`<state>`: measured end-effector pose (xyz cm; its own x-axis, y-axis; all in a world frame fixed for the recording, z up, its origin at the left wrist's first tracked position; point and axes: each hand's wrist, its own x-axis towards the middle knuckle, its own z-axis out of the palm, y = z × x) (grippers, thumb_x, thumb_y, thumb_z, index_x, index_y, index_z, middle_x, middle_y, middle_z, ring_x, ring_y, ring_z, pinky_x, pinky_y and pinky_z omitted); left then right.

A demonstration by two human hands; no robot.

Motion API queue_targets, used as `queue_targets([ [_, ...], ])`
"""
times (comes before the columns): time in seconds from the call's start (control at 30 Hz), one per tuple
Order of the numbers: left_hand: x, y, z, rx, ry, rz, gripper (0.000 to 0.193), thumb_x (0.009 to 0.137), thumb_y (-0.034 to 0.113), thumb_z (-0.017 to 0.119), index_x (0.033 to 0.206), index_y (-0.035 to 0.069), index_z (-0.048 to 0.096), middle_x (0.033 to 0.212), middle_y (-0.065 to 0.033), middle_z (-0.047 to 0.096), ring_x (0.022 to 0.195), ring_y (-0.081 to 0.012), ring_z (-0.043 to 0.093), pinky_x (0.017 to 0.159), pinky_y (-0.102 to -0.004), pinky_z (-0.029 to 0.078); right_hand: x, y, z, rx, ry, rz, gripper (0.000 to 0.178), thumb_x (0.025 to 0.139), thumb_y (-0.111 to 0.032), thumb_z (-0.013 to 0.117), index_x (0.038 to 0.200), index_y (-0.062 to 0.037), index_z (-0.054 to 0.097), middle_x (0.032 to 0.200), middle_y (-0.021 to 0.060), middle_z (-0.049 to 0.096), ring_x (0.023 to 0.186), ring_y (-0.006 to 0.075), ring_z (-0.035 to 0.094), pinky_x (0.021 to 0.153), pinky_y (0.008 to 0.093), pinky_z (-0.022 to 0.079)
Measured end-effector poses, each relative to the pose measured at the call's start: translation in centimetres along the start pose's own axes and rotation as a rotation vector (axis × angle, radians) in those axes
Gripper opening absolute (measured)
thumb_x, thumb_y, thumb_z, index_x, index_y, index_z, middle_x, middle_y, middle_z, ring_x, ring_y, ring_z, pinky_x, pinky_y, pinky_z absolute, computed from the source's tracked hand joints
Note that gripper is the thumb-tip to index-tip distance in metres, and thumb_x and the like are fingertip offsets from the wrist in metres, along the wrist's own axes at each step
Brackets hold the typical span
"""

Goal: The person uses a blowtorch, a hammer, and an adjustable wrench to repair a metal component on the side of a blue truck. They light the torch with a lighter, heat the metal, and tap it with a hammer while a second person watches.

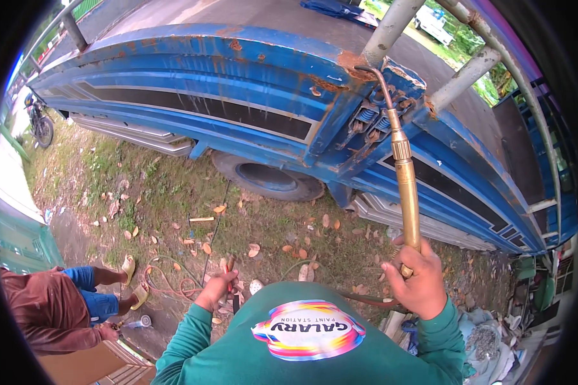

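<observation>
My right hand (417, 273) is closed round the lower end of a brass gas torch (406, 192). The torch points up and away, and its bent copper tip reaches the rusty top corner of the blue truck-bed side panel (270, 83), beside a grey post. Whether the tip touches the metal I cannot tell, and no flame shows. Just below the tip, rusty latch springs (366, 119) sit in the gap between two panels. Lower and to the left, my left hand (217, 289) is closed on a small red-handled tool (230, 273), whose kind I cannot make out.
A truck wheel (270, 179) shows under the panel. Hoses (167, 273) and dry leaves lie on the grass. A person (58, 301) in blue shorts stands at the lower left, a tool in one hand. Scrap and bags (488, 340) are piled at the lower right.
</observation>
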<state>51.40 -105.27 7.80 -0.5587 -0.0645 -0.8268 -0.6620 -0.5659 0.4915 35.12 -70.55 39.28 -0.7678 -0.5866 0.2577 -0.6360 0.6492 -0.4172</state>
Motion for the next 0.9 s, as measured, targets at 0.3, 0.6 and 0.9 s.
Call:
queue_targets([
  [0.3,1.1,1.2,0.3,0.019,-0.022,0.032,0.025,0.096,0.034,0.065,0.089,0.01,0.061,0.075,0.0012,0.057,0.058,-0.0122,0.054,0.051,-0.0291,0.046,-0.8,-0.8,-1.2,-0.047,-0.027,0.035,0.017,0.081,-0.013,0.076,0.094,-0.0081,0.066,0.103,0.0185,0.064,0.088,0.0374,0.066,0.075,0.0422,0.054],
  [0.6,-0.7,5.8,2.6,-0.134,-0.245,0.202,0.02,0.096,0.025,0.057,0.087,0.008,0.053,0.067,-0.002,0.052,0.055,-0.013,0.05,0.046,-0.0266,0.038,-0.8,0.0,2.9,0.269,-0.155,-0.028,0.048,0.082,-0.006,0.074,0.128,-0.0132,0.065,0.109,0.0151,0.068,0.093,0.0295,0.068,0.083,0.0386,0.055],
  [0.9,-4.2,18.9,5.5,-0.31,-0.352,0.708,0.03,0.1,0.025,0.055,0.113,-0.002,0.059,0.085,-0.0017,0.051,0.066,-0.0097,0.051,0.049,-0.022,0.042,-0.9,1.9,9.0,0.697,-0.607,0.011,0.09,0.084,-0.002,0.067,0.159,-0.0092,0.017,0.113,0.0137,0.068,0.07,0.0169,0.068,0.069,0.0309,0.058],
])
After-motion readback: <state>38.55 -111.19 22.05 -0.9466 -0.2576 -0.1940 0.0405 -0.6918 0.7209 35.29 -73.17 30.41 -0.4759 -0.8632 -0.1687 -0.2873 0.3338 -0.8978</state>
